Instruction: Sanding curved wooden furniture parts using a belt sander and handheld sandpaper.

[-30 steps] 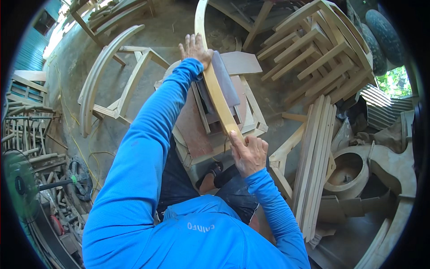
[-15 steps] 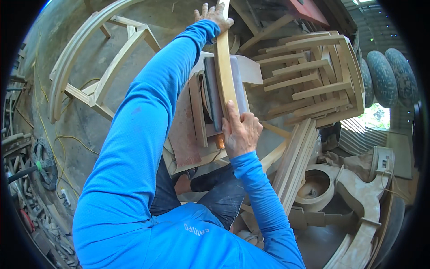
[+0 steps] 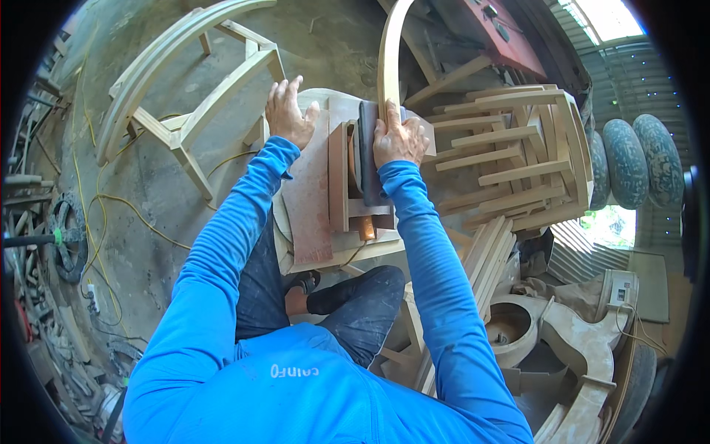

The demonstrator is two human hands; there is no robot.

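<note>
My right hand (image 3: 400,140) is closed round the near end of a long, curved wooden strip (image 3: 390,63). That end rests over the grey belt (image 3: 371,177) of what looks like an upturned belt sander, while the far end runs out past the top edge. An orange handle (image 3: 366,226) shows below the belt. To the left, my left hand (image 3: 290,115) is raised with its fingers spread and nothing in it. Beneath it lies a wooden work stand (image 3: 309,207) with a reddish-brown board, and an upright wooden side piece (image 3: 338,177) flanks the sander.
A curved wooden frame (image 3: 192,126) stands at the far left, with a yellow cord (image 3: 133,211) on the floor. Stacked slatted wooden frames (image 3: 532,148) fill the right. Nearer are long strips (image 3: 488,259) and a dusty machine casing (image 3: 584,325). Tyres (image 3: 629,163) hang beyond.
My left hand has let go of the wooden strip and come back to the left. The strip has slid away from me across the belt, and my right hand has moved forward with its near end.
</note>
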